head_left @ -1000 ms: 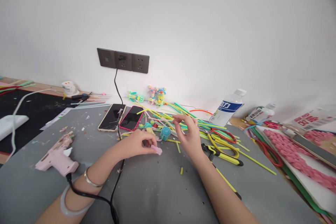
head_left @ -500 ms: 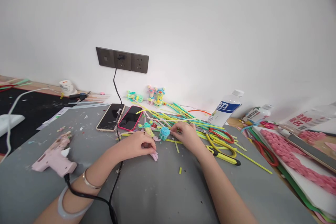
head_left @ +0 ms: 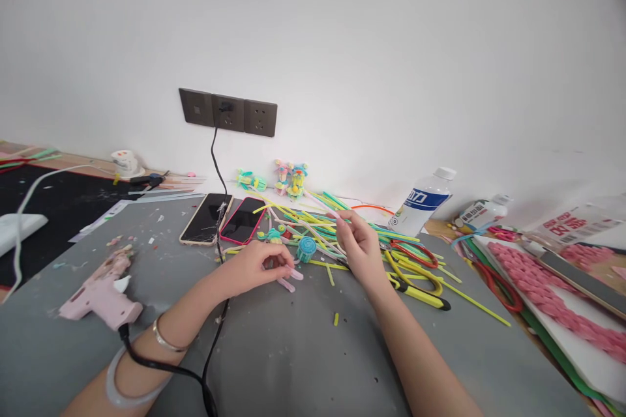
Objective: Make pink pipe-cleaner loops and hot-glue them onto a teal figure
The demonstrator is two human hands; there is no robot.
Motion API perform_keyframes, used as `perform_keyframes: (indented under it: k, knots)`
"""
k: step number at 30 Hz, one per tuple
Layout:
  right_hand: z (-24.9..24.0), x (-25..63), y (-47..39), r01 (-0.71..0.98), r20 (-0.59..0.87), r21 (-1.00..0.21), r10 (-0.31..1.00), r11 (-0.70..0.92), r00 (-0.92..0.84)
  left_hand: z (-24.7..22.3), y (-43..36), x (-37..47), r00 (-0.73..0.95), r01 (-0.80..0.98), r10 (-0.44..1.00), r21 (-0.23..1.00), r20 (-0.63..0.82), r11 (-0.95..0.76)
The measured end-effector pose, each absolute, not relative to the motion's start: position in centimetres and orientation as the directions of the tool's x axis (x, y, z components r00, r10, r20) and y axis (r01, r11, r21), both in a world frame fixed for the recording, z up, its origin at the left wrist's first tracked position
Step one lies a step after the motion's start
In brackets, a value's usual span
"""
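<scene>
Between the fingertips of my left hand point(head_left: 261, 266) are short pale pink pipe cleaner pieces point(head_left: 288, 283), their ends sticking out to the right. My right hand point(head_left: 359, 247) pinches one end of a long pale pink pipe cleaner point(head_left: 320, 202), which slants up and left over the pile. Between the hands sits a blue coiled pipe cleaner piece point(head_left: 306, 249). A small blue and yellow figure point(head_left: 272, 234) lies just behind my left hand, partly hidden. Loose yellow, green and pink pipe cleaners point(head_left: 313, 228) spread behind both hands.
A pink glue gun point(head_left: 100, 293) lies left, its black cord point(head_left: 166, 365) crossing my left forearm. Two phones point(head_left: 208, 218) lie behind. At right are red-handled scissors point(head_left: 415, 251), a yellow cutter point(head_left: 423, 295) and a bottle point(head_left: 423, 202). Finished figures point(head_left: 296, 179) stand by the wall.
My right hand has lifted slightly and now holds a long pale pink pipe cleaner drawn up from the pile. The pieces in my left hand have spread apart.
</scene>
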State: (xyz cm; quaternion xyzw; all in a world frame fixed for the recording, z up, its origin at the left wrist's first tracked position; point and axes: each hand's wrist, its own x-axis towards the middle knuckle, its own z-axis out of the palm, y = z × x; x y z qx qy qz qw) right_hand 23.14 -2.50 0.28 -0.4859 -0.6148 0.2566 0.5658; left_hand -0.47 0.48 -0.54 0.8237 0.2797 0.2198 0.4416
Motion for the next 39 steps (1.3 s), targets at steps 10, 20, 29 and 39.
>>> perform_keyframes:
  k: [10,20,29,39]
  knots:
    - [0.5,22.3,-3.3,0.374,0.420,-0.823,0.901,0.428,-0.107,0.1,0.7,-0.3,0.448,0.017,0.870,0.971,0.207,-0.240]
    - [0.3,23.2,-2.7,0.378,0.427,-0.817,0.897,0.436,-0.113,-0.2,0.5,-0.4,0.408,-0.029,0.862,0.948,0.301,-0.318]
    - [0.4,23.5,-2.6,0.395,0.385,-0.818,0.908,0.419,-0.166,0.0,0.4,-0.5,0.409,-0.002,0.857,0.940,0.312,-0.341]
    - [0.6,23.4,-2.9,0.018,0.299,-0.953,0.949,0.302,-0.097,0.2,0.7,-0.2,0.312,-0.087,0.903,0.955,0.295,-0.282]
